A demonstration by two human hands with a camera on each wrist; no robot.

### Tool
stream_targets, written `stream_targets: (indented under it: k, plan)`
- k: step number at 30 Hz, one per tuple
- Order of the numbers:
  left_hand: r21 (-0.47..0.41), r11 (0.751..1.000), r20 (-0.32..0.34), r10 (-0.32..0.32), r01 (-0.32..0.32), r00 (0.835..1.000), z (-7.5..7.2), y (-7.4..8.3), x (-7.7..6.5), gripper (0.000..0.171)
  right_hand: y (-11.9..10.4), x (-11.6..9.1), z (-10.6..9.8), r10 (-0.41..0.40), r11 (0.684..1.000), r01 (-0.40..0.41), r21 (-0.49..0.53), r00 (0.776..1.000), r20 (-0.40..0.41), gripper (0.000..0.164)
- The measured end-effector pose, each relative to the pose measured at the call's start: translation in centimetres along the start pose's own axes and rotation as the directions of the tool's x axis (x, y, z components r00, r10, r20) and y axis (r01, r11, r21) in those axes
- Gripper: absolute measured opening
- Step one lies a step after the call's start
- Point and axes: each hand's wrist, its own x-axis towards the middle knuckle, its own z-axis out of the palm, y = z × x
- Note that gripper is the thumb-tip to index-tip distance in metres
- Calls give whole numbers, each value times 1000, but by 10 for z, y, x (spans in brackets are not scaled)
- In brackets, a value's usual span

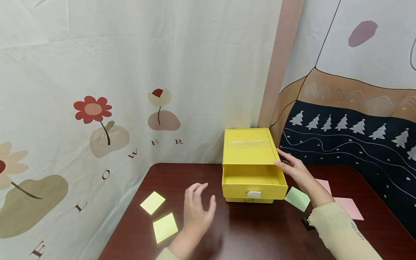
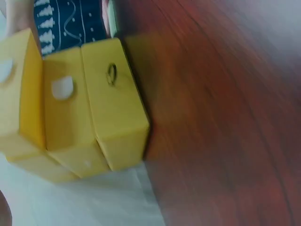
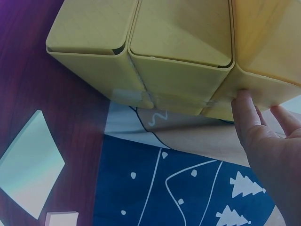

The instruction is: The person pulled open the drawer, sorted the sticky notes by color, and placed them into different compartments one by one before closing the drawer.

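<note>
Yellow box-shaped three-tier drawer cabinet: upright near rear edge of dark red-brown desk; white-knobbed top drawer extends forward. Your right hand: fingers extended, touching cabinet's right side. Your left hand: wide, thumb parted from fingers, raised front-left of cabinet. Two square yellow paper pads: near desk's left edge. Square pale-green paper pad: right of cabinet; pink paper pads toward desk's right edge.
</note>
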Motion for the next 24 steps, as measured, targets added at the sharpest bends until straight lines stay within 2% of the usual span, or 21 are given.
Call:
stream_targets:
  k: [3, 6, 12, 15, 18, 20, 23, 24]
  plan:
    - [70, 993, 78, -104, 98, 992, -10, -14, -7, 47, 0, 0, 0, 0, 1000, 0, 2, 1000, -1, 71]
    - [146, 973, 159, -199, 176, 967, -19, -27, -16, 50, 0, 0, 0, 0, 1000, 0, 8, 1000, -2, 71]
    - [253, 933, 288, -326, 257, 900, -38, -50, -32, 60, -2, -2, 0, -3, 1000, 2, 16, 1000, 5, 70]
    - [305, 910, 356, -383, 281, 852, -47, -61, -39, 70, -2, -2, 0, -3, 1000, 3, 15, 1000, 7, 70]
    - [368, 880, 442, -449, 300, 777, -57, -70, -45, 79, -2, -2, 0, 2, 1000, -2, 17, 1000, 6, 71]
    - [418, 854, 504, -501, 308, 704, -63, -76, -49, 84, -2, -2, 0, 5, 1000, -5, 19, 1000, 5, 71]
    - [480, 813, 578, -577, 331, 577, -70, -83, -54, 90, -2, -2, 0, 7, 1000, -7, 20, 1000, 4, 71]
    - [497, 801, 595, -595, 336, 539, -72, -85, -55, 91, -2, -2, 0, 5, 1000, -5, 19, 1000, 5, 71]
